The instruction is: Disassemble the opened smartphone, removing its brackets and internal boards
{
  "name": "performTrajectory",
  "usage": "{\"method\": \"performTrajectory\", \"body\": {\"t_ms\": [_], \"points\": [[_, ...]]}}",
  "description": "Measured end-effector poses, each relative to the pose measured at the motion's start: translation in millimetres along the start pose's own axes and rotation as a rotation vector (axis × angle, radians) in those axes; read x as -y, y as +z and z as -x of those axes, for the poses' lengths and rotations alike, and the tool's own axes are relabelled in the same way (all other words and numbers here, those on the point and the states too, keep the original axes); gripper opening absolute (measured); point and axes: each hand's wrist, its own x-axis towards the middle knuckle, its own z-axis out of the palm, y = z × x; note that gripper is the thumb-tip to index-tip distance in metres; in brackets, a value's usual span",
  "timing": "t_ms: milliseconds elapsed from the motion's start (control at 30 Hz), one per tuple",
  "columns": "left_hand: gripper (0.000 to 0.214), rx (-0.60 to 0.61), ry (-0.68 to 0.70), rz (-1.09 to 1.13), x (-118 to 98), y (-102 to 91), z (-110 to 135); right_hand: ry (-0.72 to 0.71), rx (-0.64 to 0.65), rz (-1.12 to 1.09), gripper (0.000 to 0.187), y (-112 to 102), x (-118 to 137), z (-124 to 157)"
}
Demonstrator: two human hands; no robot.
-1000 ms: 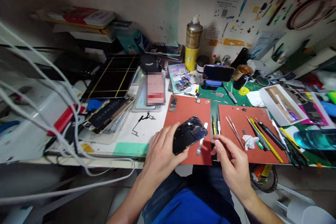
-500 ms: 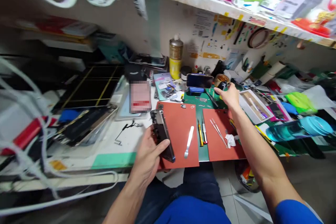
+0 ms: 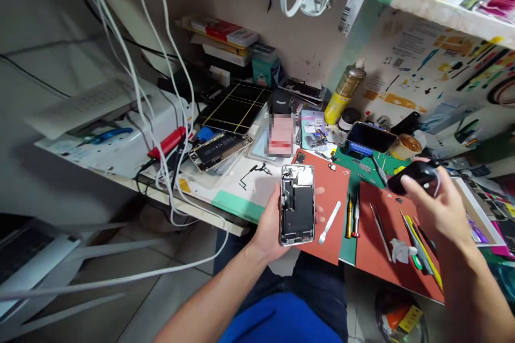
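Note:
In my left hand (image 3: 269,225) lies an opened smartphone (image 3: 300,217), its battery and inner parts facing up. My fingers wrap its edges, just over the left red-brown mat (image 3: 333,174). My right hand (image 3: 442,206) grips a shiny black rounded object (image 3: 416,178) above the right mat (image 3: 372,249); its exact kind is unclear. Between the hands lie a white spudger (image 3: 330,222), a gold screwdriver (image 3: 350,217) and a silver screwdriver (image 3: 356,214). Below my right hand are tweezers (image 3: 380,230) and a crumpled white tissue (image 3: 400,251).
A propped phone (image 3: 372,136), an orange-brown jar (image 3: 407,146) and a yellow spray can (image 3: 344,94) stand at the back. White cables (image 3: 164,161) hang down at left. A shelf (image 3: 402,2) overhangs the bench; a bin (image 3: 402,316) sits below.
My right hand has drawn back from the jar area, bringing the black rounded object. My left hand has turned the smartphone so its insides face up. The view has swung left.

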Motion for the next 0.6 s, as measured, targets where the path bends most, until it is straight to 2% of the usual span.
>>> {"method": "performTrajectory", "body": {"t_ms": [33, 100, 167, 233, 300, 367, 467, 600], "points": [[0.088, 0.004, 0.015, -0.005, -0.2, -2.1, -1.1, 0.051, 0.091, -0.093, 0.051, -0.1, 10.5, 18.5], [0.083, 0.021, 0.052, -0.042, -0.4, -5.9, -2.4, 0.059, 0.221, -0.164, 0.057, 2.9, 30.6, 51.0], [0.083, 0.046, 0.073, -0.095, 0.0, -8.3, -2.5, -0.035, 0.332, -0.135, 0.053, 8.0, 49.4, 73.5], [0.083, 0.055, 0.099, -0.142, 1.0, -9.0, -1.8, -0.204, 0.409, -0.076, 0.046, 13.0, 66.5, 84.6], [0.083, 0.053, 0.112, -0.184, 3.0, -8.4, -1.0, -0.357, 0.444, -0.007, 0.044, 17.0, 80.2, 87.3], [0.083, 0.049, 0.132, -0.221, 5.4, -7.4, -0.5, -0.446, 0.461, 0.058, 0.044, 20.3, 89.2, 86.3], [0.082, 0.051, 0.163, -0.254, 9.2, -6.5, -0.6, -0.501, 0.483, 0.121, 0.043, 25.2, 94.3, 85.8], [0.08, 0.058, 0.195, -0.284, 12.1, -5.7, -0.7, -0.552, 0.441, 0.149, 0.044, 31.2, 97.3, 87.7]]}}
